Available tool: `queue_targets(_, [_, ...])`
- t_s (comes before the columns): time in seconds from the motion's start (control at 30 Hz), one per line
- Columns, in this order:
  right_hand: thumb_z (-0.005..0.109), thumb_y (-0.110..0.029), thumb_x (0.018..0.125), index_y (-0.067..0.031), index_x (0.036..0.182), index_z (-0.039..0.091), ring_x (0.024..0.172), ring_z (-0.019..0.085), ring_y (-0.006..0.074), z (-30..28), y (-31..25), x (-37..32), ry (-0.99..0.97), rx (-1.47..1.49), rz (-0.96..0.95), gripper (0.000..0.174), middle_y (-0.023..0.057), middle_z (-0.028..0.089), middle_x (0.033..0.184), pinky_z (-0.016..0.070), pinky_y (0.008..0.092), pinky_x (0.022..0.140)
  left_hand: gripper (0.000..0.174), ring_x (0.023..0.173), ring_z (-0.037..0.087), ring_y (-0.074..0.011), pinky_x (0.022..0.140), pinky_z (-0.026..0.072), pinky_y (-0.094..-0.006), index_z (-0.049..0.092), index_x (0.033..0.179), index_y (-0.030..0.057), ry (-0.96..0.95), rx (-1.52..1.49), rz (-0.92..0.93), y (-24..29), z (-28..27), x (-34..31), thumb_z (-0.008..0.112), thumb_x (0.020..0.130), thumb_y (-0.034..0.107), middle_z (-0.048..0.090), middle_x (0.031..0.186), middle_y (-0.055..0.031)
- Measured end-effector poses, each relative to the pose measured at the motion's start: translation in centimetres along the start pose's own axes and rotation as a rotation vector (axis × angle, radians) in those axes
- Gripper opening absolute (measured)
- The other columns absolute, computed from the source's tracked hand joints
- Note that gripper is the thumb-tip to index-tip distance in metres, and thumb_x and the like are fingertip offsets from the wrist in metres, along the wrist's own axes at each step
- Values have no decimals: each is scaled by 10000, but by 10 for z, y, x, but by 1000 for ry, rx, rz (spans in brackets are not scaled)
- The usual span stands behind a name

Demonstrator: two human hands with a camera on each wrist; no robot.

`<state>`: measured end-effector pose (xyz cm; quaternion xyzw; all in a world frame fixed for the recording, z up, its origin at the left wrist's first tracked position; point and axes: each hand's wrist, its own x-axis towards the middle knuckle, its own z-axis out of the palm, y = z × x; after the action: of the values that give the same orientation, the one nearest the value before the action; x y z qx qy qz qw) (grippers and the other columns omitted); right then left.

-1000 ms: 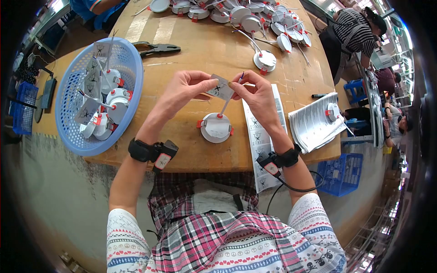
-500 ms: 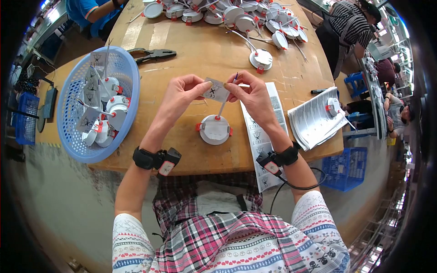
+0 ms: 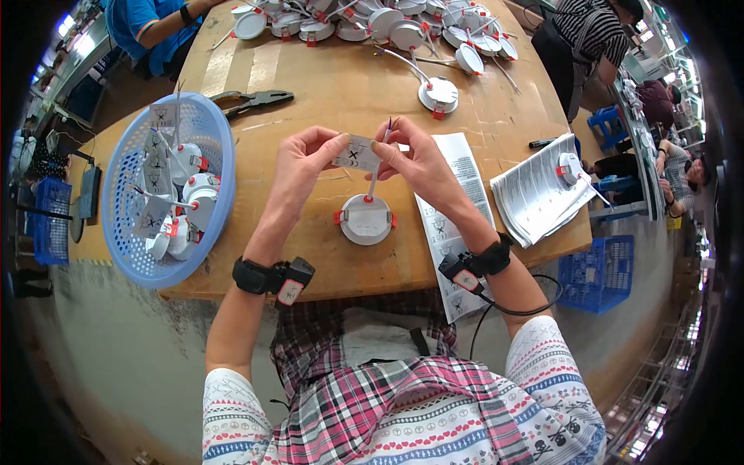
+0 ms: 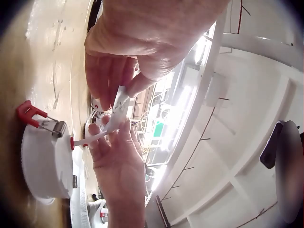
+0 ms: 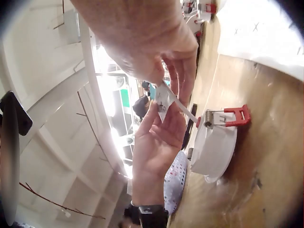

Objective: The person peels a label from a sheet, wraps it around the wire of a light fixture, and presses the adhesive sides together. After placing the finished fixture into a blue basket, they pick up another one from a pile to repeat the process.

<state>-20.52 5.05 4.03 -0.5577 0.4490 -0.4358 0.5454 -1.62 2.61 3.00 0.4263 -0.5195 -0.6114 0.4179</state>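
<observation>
Wooden bench (image 3: 349,85), one white lamp (image 3: 366,220)
Left hand (image 3: 298,167) and right hand (image 3: 417,164) pinch a label (image 3: 355,153) above it.

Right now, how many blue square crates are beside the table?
2: the left crate past the table's left end, the right crate below its right edge. Others may be hidden.
</observation>
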Motion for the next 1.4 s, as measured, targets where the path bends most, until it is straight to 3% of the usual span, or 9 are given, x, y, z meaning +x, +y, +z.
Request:
queue_targets(0.17, [477, -162, 936, -1, 997, 431, 652, 644, 183, 4, 0, -1, -14, 79, 13, 178, 104, 543, 863, 526, 232, 562, 141, 705, 583, -68, 693, 480, -210, 623, 831, 54, 17, -135, -35, 1, 2, -3, 598, 861, 189, 624, 783, -12])
queue_targets(0.57, [461, -155, 940, -3, 959, 445, 547, 586, 118, 10, 2, -2, 69, -40, -65, 155, 75, 569, 714, 418, 222, 472, 157, 718, 622, -107, 711, 532, -265, 607, 820, 40, -6, -292, -162, 0, 1, -6, 556, 885, 173, 635, 797, -51])
queue_targets(0.87, [467, -164, 935, 19, 945, 448, 538, 582, 132, 10, 1, -5, 62, -36, -28, 185, 91, 562, 760, 442, 250, 482, 172, 748, 623, -106, 727, 525, -260, 604, 822, 56, -4, -253, -190, -2, 2, -9, 543, 898, 198, 637, 819, -46])
queue_targets(1.37, [472, -171, 931, 37, 914, 465, 535, 580, 136, 10, 1, -6, 61, -48, -21, 209, 91, 556, 754, 452, 254, 487, 170, 768, 630, -130, 744, 537, -283, 587, 831, 41, -47, -494, -254, -5, 2, -13, 532, 906, 183, 632, 856, -60])
queue_targets(1.4, [465, -182, 936, 12, 923, 470, 540, 555, 108, 11, 0, -6, 64, -60, -7, 195, 63, 546, 740, 418, 235, 487, 164, 783, 628, -128, 758, 535, -284, 583, 844, 45, -53, -471, -250, -6, 1, -12, 530, 907, 186, 629, 865, -55])
